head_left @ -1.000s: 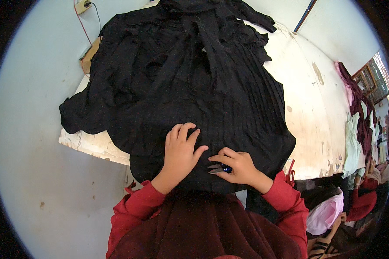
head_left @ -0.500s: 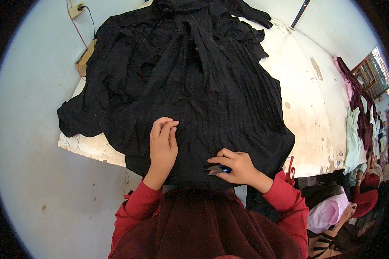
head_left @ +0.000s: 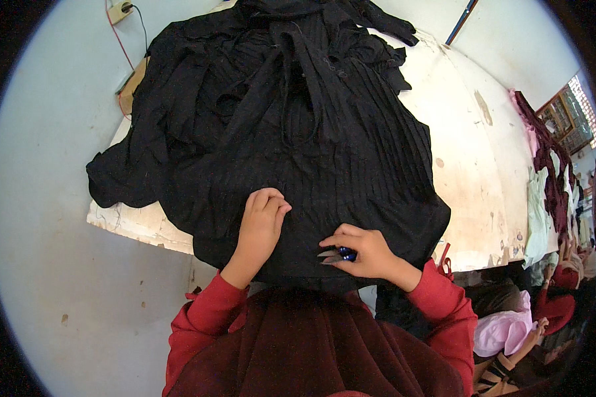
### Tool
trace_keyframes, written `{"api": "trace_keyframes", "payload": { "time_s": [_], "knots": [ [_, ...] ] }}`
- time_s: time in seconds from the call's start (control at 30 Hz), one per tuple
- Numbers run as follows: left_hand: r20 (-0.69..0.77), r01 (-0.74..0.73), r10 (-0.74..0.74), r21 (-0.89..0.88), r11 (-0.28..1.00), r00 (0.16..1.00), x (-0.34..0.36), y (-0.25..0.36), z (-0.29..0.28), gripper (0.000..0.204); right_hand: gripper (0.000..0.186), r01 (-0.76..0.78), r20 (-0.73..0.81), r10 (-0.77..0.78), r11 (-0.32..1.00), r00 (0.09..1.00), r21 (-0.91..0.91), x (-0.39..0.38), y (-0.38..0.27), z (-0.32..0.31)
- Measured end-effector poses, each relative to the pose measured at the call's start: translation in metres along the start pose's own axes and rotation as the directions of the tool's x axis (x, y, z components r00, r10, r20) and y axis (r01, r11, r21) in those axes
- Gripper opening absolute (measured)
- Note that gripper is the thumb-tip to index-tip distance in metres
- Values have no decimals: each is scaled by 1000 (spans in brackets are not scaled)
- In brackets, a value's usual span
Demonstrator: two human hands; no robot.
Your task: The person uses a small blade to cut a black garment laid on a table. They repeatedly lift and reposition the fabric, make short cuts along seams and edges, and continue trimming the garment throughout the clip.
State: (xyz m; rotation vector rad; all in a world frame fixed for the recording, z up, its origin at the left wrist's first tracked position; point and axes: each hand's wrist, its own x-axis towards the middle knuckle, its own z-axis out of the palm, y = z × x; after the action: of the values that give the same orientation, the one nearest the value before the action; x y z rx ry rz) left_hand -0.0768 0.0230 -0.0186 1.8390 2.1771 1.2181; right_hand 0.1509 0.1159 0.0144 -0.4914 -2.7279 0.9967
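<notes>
A large black pleated garment (head_left: pixel 351 152) lies spread and rumpled over the table, its near part reaching my body. My left hand (head_left: pixel 261 221) is over its near middle, fingers curled and thumb tip against them in a pinch. Whatever sits between those fingertips, if anything, is too small to make out. To the right, my right hand (head_left: pixel 371 251) holds small thread snips (head_left: pixel 338 255) with a blue handle. The blades point left over the black cloth, their tips apart, and do not touch my left hand.
The pale, worn table (head_left: pixel 473 178) shows to the right of the garment. A power socket (head_left: pixel 119 12) with a cable is on the left wall. On the far right hang maroon and pale green clothes (head_left: pixel 538 212). Another person's arm (head_left: pixel 528 339) lies near pink cloth (head_left: pixel 503 327).
My left hand has shifted right and a little nearer to me, its fingers curling in more. My right hand has hardly moved; the snips' blades show more clearly.
</notes>
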Motion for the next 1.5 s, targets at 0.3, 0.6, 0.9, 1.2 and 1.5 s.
{"api": "trace_keyframes", "payload": {
  "time_s": [0.3, 0.6, 0.9, 1.2, 1.5],
  "knots": [
    [-96, 52, -71, -184, 982, 993, 4, 5, -1, 9, 30, -160, -208, 153, 987, 966, -14, 62, -15, -18],
    [-89, 78, -98, -210, 975, 991, 2, 4, -1, 8, 23, -191, -217, 140, 952, 966, -238, 77, -26, -10],
    [-95, 72, -92, -193, 978, 991, 3, 4, 0, 9, 21, -201, -194, 157, 950, 968, -237, 77, -24, -7],
    [-522, 74, -222, -290, 954, 824, 9, -4, -17, 21, 23, -260, -287, 219, 959, 933, -113, 70, -15, -16],
    [32, -93, 88, 254, 963, 996, -4, 5, -19, 26, 31, -279, -257, 263, 960, 930, -29, 65, -9, -14]
  ]
}}
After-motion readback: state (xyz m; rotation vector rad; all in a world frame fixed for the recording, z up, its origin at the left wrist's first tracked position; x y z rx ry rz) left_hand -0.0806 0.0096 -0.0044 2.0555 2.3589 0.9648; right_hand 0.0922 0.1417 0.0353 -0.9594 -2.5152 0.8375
